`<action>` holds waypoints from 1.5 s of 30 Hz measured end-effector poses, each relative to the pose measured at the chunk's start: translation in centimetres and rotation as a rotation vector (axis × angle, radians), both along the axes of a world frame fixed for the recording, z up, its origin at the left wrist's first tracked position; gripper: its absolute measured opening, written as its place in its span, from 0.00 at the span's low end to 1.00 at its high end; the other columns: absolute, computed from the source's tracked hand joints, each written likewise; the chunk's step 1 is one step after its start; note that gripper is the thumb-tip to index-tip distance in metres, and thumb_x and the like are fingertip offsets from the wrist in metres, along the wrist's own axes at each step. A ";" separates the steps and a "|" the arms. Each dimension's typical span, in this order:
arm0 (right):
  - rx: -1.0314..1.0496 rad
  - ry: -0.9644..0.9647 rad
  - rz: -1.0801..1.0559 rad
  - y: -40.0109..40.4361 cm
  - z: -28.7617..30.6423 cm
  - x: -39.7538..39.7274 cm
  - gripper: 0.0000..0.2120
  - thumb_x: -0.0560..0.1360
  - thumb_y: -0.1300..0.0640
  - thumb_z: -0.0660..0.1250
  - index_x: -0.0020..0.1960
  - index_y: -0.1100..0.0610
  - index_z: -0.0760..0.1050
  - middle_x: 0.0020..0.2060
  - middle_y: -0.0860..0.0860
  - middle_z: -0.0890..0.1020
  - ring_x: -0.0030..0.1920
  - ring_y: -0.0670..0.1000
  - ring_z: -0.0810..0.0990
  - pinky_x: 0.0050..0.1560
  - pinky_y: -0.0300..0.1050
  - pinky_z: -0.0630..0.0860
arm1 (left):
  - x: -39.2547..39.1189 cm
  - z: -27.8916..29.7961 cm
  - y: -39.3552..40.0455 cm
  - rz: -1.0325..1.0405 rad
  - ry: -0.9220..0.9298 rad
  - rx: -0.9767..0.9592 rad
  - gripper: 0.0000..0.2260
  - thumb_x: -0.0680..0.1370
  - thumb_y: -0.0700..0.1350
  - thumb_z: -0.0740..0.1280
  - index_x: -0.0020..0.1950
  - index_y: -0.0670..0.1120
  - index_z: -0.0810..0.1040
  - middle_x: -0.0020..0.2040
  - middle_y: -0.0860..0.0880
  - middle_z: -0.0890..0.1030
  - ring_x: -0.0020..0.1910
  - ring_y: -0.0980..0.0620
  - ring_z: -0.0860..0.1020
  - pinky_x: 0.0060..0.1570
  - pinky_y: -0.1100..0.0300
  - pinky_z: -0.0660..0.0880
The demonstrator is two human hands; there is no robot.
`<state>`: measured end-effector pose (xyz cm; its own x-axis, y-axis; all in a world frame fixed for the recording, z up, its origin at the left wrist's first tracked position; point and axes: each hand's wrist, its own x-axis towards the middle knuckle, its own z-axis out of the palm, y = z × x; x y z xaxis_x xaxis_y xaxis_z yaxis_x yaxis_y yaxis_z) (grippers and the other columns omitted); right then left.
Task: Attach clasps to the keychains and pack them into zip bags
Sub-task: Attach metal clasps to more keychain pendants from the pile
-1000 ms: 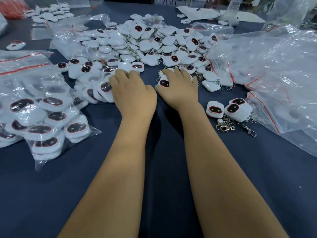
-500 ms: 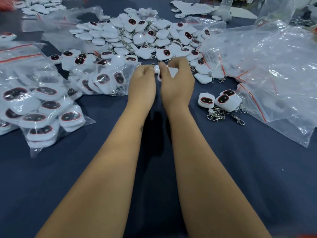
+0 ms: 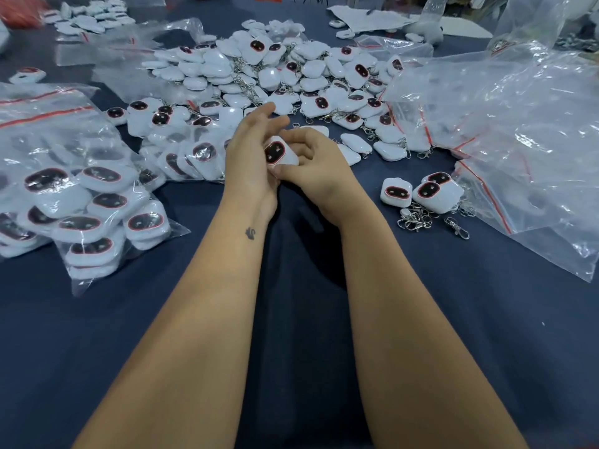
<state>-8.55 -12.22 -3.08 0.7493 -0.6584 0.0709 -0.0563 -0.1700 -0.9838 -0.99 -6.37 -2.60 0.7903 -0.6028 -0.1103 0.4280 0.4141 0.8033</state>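
Note:
My right hand [image 3: 319,168] grips a white keychain [image 3: 279,152] with a dark red-rimmed face, just above the blue cloth. My left hand [image 3: 249,157] lies against the keychain's left side with its fingers loosely extended upward; its thumb is hidden. Behind the hands spreads a large pile of loose keychains [image 3: 291,76]. To the right lie three separate keychains [image 3: 397,191] and a small heap of metal clasps [image 3: 418,218]. A stack of empty zip bags [image 3: 518,124] with red seal lines fills the right side.
Filled zip bags [image 3: 81,196] of keychains lie at the left, with another filled bag [image 3: 181,150] right beside my left hand. More keychains and bags lie at the far left back [image 3: 87,21]. The blue cloth [image 3: 291,319] covers the table.
Both hands have drawn back from the pile toward me. My right hand has lifted a keychain out and turned its face up between the hands.

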 end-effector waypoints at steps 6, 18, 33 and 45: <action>-0.133 0.030 -0.075 -0.1 -0.3 0.2 0.06 0.72 0.63 0.73 0.50 0.60 0.81 0.39 0.49 0.83 0.42 0.46 0.80 0.51 0.44 0.78 | 0.5 -0.1 0.5 -0.021 0.105 -0.147 0.17 0.84 0.51 0.53 0.56 0.43 0.77 0.53 0.43 0.82 0.51 0.47 0.77 0.58 0.54 0.75; 0.141 -0.178 -0.125 -0.3 -0.5 0.5 0.11 0.77 0.70 0.65 0.58 0.64 0.75 0.43 0.53 0.83 0.36 0.41 0.79 0.35 0.30 0.71 | -0.2 -0.1 0.0 -0.125 -0.074 0.007 0.10 0.81 0.36 0.58 0.50 0.44 0.78 0.38 0.46 0.83 0.37 0.50 0.80 0.35 0.61 0.75; 0.167 -0.145 -0.170 -0.3 -0.4 0.9 0.09 0.75 0.69 0.61 0.53 0.67 0.77 0.36 0.53 0.80 0.33 0.47 0.75 0.36 0.40 0.75 | -0.6 0.1 0.0 -0.205 -0.077 0.038 0.11 0.82 0.40 0.56 0.47 0.46 0.77 0.35 0.50 0.77 0.24 0.58 0.66 0.23 0.68 0.66; 0.180 -0.138 -0.151 -0.4 -0.2 0.9 0.08 0.73 0.70 0.61 0.49 0.65 0.78 0.36 0.53 0.79 0.34 0.48 0.76 0.36 0.40 0.76 | -0.5 0.0 0.0 -0.197 -0.081 0.020 0.11 0.82 0.38 0.57 0.48 0.44 0.78 0.35 0.50 0.80 0.26 0.59 0.74 0.25 0.67 0.70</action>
